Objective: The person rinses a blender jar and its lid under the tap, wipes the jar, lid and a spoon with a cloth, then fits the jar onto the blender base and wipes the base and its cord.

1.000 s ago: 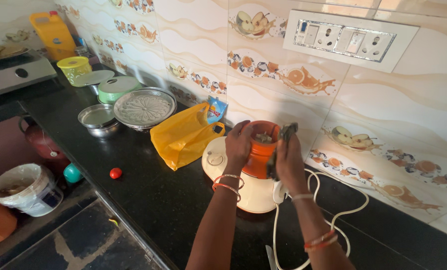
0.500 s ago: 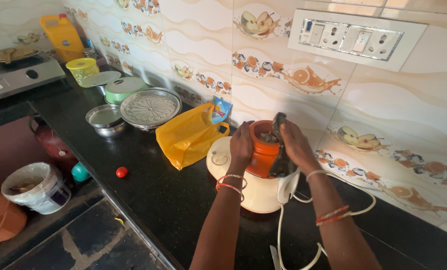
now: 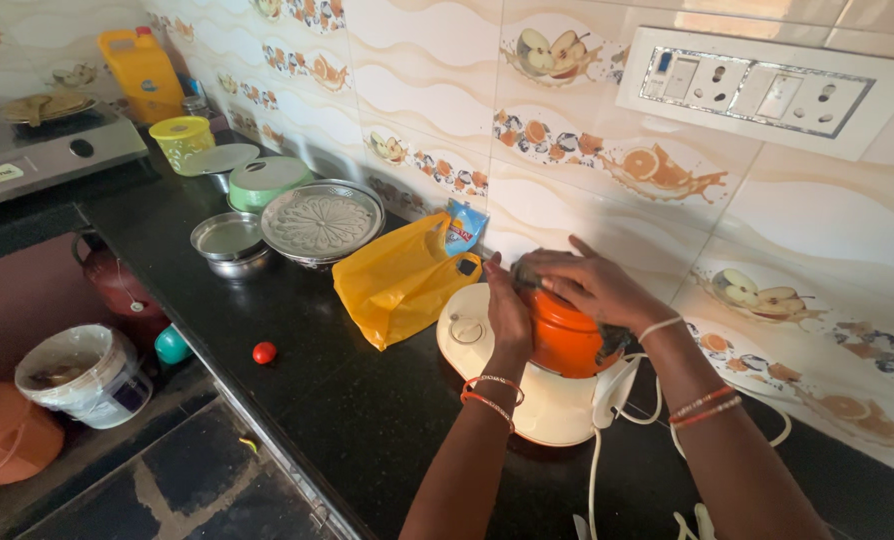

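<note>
An orange jar [image 3: 564,336] sits on a cream mixer base [image 3: 533,400] on the black counter [image 3: 347,400]. My left hand [image 3: 508,314] grips the jar's left side. My right hand [image 3: 589,285] lies flat over the jar's mouth, pressing a dark lid [image 3: 527,272] down on it; most of the lid is hidden under the palm. The mixer's white cord [image 3: 607,430] trails off to the right and front.
A yellow plastic bag [image 3: 399,283] and a small blue packet [image 3: 461,227] lie left of the mixer. Further left are steel plates and bowls [image 3: 319,221], a green lid [image 3: 265,176], a yellow container [image 3: 183,140], a stove [image 3: 42,150]. A small red tomato [image 3: 264,352] sits near the edge. A switchboard [image 3: 767,92] is on the tiled wall.
My right hand brought the dark lid from beside the jar onto its mouth and now covers it. The left hand kept its grip. The view shifted slightly right.
</note>
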